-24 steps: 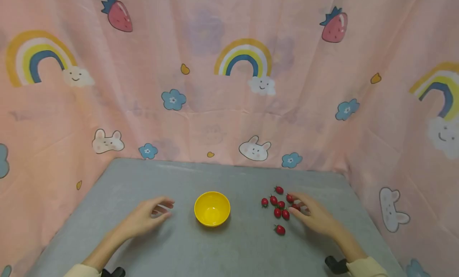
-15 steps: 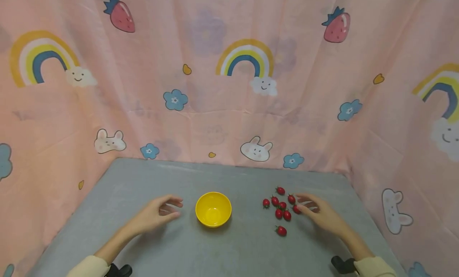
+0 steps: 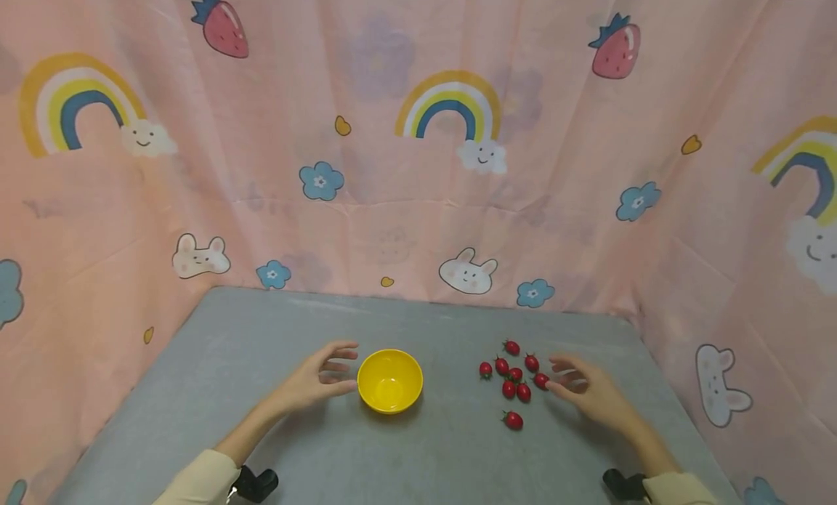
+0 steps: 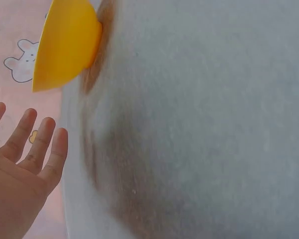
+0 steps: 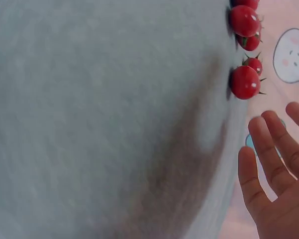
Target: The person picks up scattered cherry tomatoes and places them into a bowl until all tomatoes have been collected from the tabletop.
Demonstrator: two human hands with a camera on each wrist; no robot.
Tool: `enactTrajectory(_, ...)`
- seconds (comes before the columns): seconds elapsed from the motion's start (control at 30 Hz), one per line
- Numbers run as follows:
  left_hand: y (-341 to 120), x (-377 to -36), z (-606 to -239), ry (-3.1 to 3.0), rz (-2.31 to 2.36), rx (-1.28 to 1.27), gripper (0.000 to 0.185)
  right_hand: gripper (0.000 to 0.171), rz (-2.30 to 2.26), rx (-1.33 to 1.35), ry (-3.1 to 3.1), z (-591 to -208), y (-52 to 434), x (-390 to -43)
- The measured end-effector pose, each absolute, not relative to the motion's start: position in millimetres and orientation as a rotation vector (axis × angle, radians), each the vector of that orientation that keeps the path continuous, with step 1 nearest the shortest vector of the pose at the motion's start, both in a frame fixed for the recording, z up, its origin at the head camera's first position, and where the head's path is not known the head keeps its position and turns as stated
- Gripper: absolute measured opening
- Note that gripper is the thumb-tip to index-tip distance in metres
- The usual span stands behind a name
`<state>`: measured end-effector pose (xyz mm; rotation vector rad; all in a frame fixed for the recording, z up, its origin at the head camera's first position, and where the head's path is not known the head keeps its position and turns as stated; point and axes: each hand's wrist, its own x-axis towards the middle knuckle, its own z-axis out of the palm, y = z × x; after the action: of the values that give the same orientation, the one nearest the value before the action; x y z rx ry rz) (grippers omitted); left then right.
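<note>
A yellow bowl (image 3: 390, 381) stands upright on the grey table, its inside bare. My left hand (image 3: 318, 380) is just left of it, fingers spread and thumb tip right at the rim. In the left wrist view the bowl (image 4: 69, 45) appears beyond the spread fingers (image 4: 40, 144). Several cherry tomatoes (image 3: 508, 389) with green stems lie grouped to the right of the bowl. Beside the rightmost cherry tomato (image 3: 540, 381) hovers my right hand (image 3: 584, 389), loosely bent and holding nothing. The right wrist view has its fingers (image 5: 268, 149) apart from the cherry tomatoes (image 5: 245, 82).
One cherry tomato (image 3: 513, 421) lies nearer the front, apart from the group. The grey table (image 3: 418, 461) ends at a pink printed curtain (image 3: 366, 229) at the back and sides. Each wrist carries a black camera mount (image 3: 256, 483).
My left hand has moved right and slightly forward, up to the bowl. The right hand has drawn back a little to the right from the cherry tomatoes.
</note>
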<state>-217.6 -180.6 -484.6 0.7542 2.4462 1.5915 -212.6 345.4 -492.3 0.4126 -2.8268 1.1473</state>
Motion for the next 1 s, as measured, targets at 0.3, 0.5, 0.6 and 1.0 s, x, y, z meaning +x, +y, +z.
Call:
enactTrajectory(0.3, -174, -217, -488, 2.378, 1.626, 0.743, 0.067, 0.066, 1.042, 0.292, -2.857, -503, 332, -215)
enactTrajectory(0.5, -170, -217, -490, 2.388, 1.617, 0.744, 0.069, 0.069, 1.056, 0.236, -2.853, -509, 328, -219)
enactTrajectory(0.6, -167, -218, -492, 2.381, 1.630, 0.746, 0.071, 0.070, 1.075, 0.186, -2.889, -510, 328, -221)
enactTrajectory(1.0, -161, -220, -495, 2.388, 1.597, 0.753, 0.067, 0.033, 1.144, 0.244, -2.838, -514, 334, -227)
